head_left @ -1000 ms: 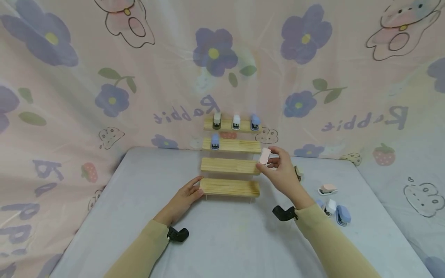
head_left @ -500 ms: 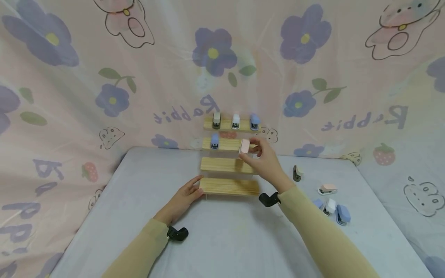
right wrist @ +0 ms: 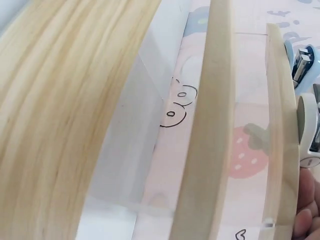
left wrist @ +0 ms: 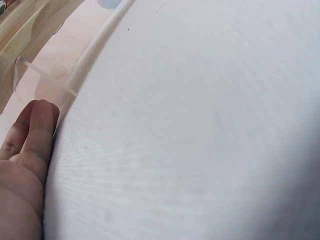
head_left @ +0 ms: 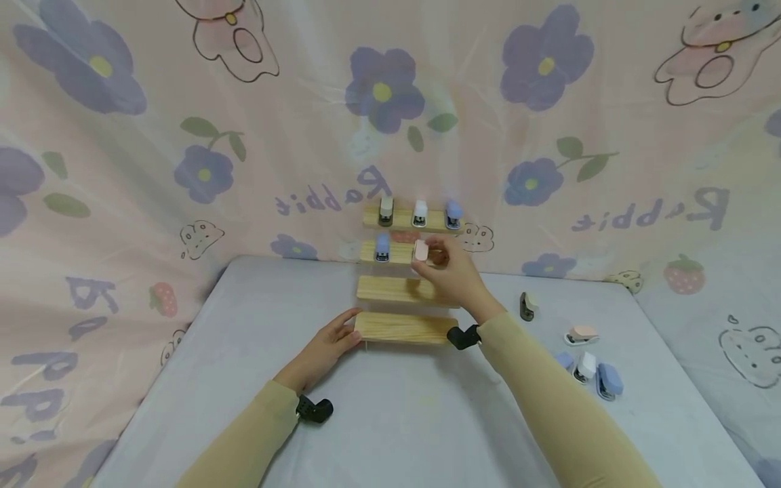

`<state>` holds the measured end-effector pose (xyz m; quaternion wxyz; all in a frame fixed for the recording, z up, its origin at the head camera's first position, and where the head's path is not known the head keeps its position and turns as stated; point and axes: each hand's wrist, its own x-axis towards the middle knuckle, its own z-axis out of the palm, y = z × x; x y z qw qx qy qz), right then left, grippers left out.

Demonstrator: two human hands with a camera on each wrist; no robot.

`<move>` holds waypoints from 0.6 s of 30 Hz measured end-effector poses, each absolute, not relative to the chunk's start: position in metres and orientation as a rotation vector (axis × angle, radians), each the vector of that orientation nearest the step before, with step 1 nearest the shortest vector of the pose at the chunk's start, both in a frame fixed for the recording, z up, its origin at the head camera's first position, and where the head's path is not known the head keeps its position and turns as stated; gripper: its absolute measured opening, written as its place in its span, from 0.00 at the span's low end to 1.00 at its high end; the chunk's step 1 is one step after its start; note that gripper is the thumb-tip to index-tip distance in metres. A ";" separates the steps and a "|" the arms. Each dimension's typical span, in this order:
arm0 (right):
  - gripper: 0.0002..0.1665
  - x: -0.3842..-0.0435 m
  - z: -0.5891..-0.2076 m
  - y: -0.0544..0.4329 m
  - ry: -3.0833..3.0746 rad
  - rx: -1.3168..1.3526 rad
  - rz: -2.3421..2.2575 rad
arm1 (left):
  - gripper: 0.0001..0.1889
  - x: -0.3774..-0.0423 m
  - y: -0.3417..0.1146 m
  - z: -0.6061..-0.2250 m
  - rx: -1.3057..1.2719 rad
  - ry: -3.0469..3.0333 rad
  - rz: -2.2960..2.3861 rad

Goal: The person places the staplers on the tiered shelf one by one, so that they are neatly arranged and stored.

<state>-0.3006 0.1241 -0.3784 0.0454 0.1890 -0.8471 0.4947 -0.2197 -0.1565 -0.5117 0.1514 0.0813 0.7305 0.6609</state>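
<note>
My right hand pinches a small pink mini stapler at the second tier from the top of a wooden step rack. In the right wrist view, the white base of the held stapler is right at the board's edge, with fingertips below it. To its left on that tier stands a blue stapler. My left hand holds the left end of the lowest board, thumb at the front corner and index finger at the back one. Extended fingers show beside the rack in the left wrist view.
The top board carries a beige stapler, a white one and a blue one. On the table's right side lie a dark-based beige stapler, a pink one, a white one and blue ones.
My right hand has carried the pink stapler leftward from the rack's right side to the second tier, beside the blue stapler. My left hand has stayed at the lowest board.
</note>
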 end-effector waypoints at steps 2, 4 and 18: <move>0.35 -0.301 -0.379 0.124 -2.599 0.579 1.514 | 0.34 -0.220 -0.157 -0.512 0.227 2.088 1.903; 0.34 -0.301 -0.378 0.125 -2.616 0.579 1.503 | 0.34 -0.220 -0.157 -0.512 0.224 2.087 1.903; 0.33 -0.307 -0.382 0.127 -2.692 0.593 1.326 | 0.34 -0.220 -0.156 -0.512 0.237 2.102 1.896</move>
